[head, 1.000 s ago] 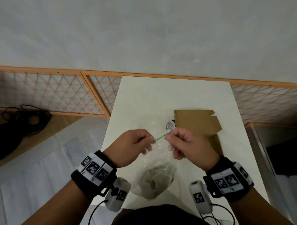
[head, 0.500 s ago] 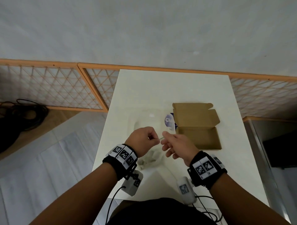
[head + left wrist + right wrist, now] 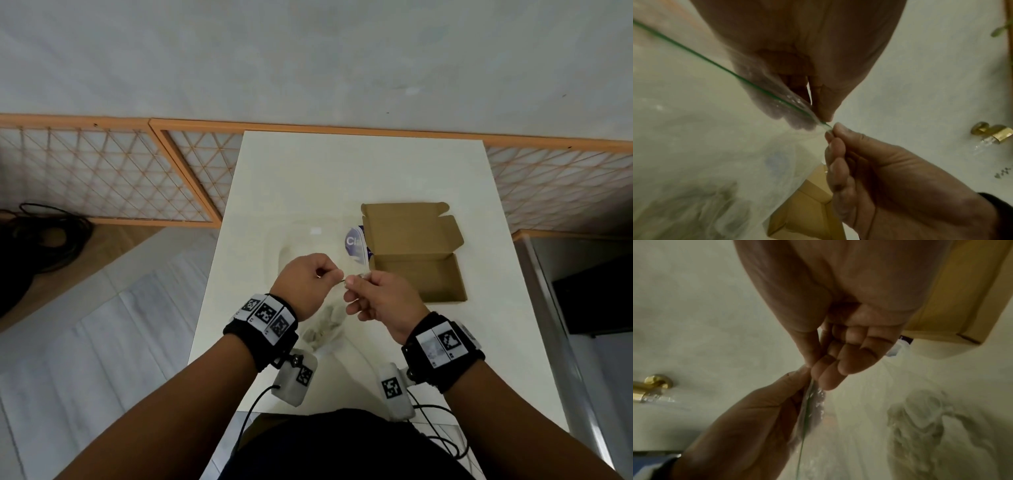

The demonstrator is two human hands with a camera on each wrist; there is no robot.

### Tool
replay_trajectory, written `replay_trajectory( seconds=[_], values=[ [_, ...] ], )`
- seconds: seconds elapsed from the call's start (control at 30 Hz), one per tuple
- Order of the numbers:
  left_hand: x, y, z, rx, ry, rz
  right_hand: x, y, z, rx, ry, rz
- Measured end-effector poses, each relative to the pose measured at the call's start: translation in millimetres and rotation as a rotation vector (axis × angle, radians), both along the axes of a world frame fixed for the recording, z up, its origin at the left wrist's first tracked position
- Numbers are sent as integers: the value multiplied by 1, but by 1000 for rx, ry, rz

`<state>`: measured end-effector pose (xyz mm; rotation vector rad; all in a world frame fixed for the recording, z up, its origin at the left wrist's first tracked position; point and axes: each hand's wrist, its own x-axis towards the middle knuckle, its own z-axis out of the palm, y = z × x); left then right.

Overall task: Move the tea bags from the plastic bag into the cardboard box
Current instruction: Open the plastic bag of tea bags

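A clear plastic bag (image 3: 329,325) with a green zip strip (image 3: 715,65) hangs between my hands above the white table (image 3: 308,178). Tea bags (image 3: 322,334) show as a pale clump in its bottom, also seen through the plastic as tea bags (image 3: 920,415). My left hand (image 3: 310,279) and right hand (image 3: 375,296) both pinch the bag's top edge, fingertips almost touching. The open brown cardboard box (image 3: 419,274) lies just right of my right hand, its lid folded back; I see nothing inside it.
A round white and purple labelled item (image 3: 354,243) lies against the box's left side. A faint clear plastic sheet or lid (image 3: 308,240) rests on the table beyond my hands. Orange lattice panels (image 3: 102,171) line the wall; black cables (image 3: 41,236) lie on the floor at left.
My hands have drawn closer together on the bag's top, hiding the green strip in the head view. The bag hangs lower between my wrists, and the view has shifted so the open box shows fully.
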<state>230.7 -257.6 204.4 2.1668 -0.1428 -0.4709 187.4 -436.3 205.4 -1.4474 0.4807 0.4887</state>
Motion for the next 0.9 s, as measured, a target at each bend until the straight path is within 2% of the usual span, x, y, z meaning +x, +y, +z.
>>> replay_trajectory(
  seconds=[0.2,0.3,0.4,0.43,0.5,0.6,0.73,0.8,0.9],
  values=[
    [14,-2,10,14,-3,86,-14,-7,8,-284,-92,204],
    [13,-6,16,27,-5,-68,-20,-11,10,-507,-119,292],
    [6,-13,18,52,-43,-197,-13,-16,14,-814,-320,154],
    [5,-16,18,53,-58,-226,-9,-16,16,-836,-405,124],
    [5,-18,18,53,-89,-273,-3,-17,15,-823,-526,178],
    [7,-15,22,59,-130,-317,-1,-19,14,-825,-589,313],
    [11,-2,27,183,-171,-364,-5,-19,13,-805,-775,414],
    [9,7,26,343,-229,-389,-3,-22,8,-844,-785,422],
    [0,20,26,460,-200,-279,-5,-23,6,-883,-726,378]
  ],
)
